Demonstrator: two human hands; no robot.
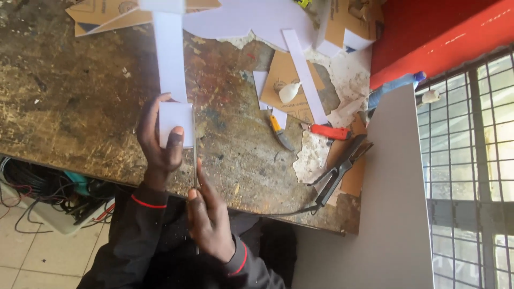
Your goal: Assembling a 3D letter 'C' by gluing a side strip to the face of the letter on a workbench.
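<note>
White strip (172, 80) pinched by left hand (159, 142), right hand (210, 217) at table edge (107, 171).

Flattened brown cartons and one open box on the counter

A flattened brown carton piece (104, 13) with a round printed mark lies at the counter's (69, 96) far left edge. A second brown piece (292, 85), also marked with a round print, lies flat toward the right, partly under white strips. An open brown box (348, 21) with white flaps stands at the far right corner.
</note>
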